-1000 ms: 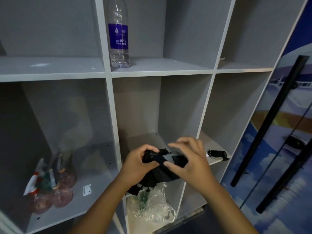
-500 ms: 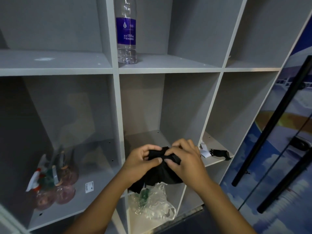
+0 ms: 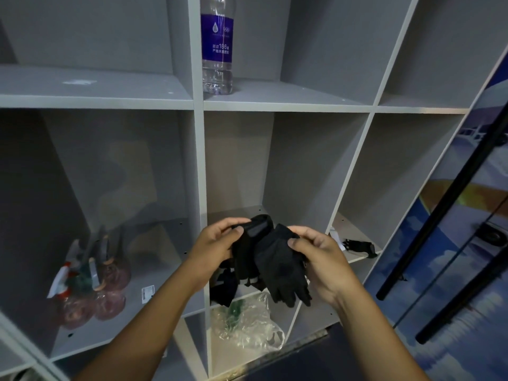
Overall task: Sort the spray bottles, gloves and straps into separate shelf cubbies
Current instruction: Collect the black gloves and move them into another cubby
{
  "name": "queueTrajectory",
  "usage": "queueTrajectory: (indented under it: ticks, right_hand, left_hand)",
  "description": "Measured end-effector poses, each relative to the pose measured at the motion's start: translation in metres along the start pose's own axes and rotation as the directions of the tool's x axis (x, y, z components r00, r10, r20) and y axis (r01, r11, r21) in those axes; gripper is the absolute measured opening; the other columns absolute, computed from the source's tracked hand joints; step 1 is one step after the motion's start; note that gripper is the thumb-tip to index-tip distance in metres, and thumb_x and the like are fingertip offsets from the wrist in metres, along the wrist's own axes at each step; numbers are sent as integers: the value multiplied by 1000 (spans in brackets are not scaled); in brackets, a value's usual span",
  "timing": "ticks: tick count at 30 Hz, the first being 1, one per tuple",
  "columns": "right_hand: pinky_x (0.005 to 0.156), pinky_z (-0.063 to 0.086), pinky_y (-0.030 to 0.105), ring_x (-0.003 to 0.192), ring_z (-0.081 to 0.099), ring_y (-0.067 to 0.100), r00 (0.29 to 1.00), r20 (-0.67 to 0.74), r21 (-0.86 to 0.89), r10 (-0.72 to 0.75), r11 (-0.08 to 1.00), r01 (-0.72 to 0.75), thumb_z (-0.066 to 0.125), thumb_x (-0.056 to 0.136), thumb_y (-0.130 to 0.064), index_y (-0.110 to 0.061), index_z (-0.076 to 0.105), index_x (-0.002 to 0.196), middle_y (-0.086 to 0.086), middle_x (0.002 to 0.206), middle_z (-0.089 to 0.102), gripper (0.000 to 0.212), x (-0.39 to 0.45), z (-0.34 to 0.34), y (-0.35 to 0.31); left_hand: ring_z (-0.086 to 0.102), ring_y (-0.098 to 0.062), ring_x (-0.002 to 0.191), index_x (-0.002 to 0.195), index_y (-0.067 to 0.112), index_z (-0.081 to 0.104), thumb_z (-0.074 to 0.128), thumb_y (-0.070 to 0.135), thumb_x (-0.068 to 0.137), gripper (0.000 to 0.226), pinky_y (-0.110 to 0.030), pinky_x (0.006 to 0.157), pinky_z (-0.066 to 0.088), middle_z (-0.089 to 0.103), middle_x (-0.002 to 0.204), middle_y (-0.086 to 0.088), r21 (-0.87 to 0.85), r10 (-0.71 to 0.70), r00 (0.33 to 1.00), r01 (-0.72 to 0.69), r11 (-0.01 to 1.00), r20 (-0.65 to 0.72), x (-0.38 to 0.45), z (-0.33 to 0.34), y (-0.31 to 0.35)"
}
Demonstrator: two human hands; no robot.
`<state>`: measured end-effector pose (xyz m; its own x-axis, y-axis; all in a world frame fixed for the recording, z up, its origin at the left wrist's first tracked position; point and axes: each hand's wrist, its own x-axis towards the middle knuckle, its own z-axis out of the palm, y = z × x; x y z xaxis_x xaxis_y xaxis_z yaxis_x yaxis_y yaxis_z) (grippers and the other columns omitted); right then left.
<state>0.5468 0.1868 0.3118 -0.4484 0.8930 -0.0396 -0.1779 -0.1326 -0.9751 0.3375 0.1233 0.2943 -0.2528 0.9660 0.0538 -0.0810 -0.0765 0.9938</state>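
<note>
Since a moment ago, the black gloves (image 3: 270,259) have been spread apart from a bunched wad, so that one glove's fingers now hang downward in front of the middle cubby (image 3: 236,160). They are gripped at the cuff end by the left hand (image 3: 217,250) and pinched at the other side by the right hand (image 3: 320,258), thumbs curled over the fabric. Spray bottles (image 3: 93,287) are seen in the left cubby (image 3: 123,166), and a black strap (image 3: 358,247) lies in the right one.

Left hand (image 3: 213,250), right hand (image 3: 320,259) raised together, fingers (image 3: 295,244) curled, pinching.
</note>
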Motion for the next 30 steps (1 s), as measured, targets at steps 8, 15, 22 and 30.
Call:
queueTrajectory:
  ticks: [8,15,22,30]
  right_hand:
    - [89,52,45,89,65,30,999,-34,125,-29,992,33,60,92,3,8,63,110,25,98,69,19,6,20,9]
    - [70,56,28,75,69,16,981,66,-413,-182,890,193,76,83,-8,-12,74,89,11,84,74,7,4,21,8]
    - [76,58,38,79,71,24,916,-305,-254,-261,949,186,74,85,-7,-11,73,87,15,86,74,4,7,2,8]
    - [71,56,31,75,67,13,798,-414,-442,-437,863,244,78,83,-15,-18,64,82,-1,78,69,14,16,16,15]
  left_hand:
    - [70,-17,109,118,26,67,79,7,81,44,-43,96,56,74,114,1,62,44,997,-47,997,57,-4,3,-1]
    - [72,-13,103,117,27,66,80,-1,77,51,-35,90,59,75,112,5,159,76,996,-83,984,50,-2,1,0]
    - [72,-18,104,115,22,69,57,1,96,31,-36,79,62,76,109,-2,25,32,995,-29,999,-98,-2,-9,1]
    - [73,-16,104,123,28,65,61,5,95,36,-35,83,61,75,115,1,72,38,998,-34,997,-47,-2,4,-2]
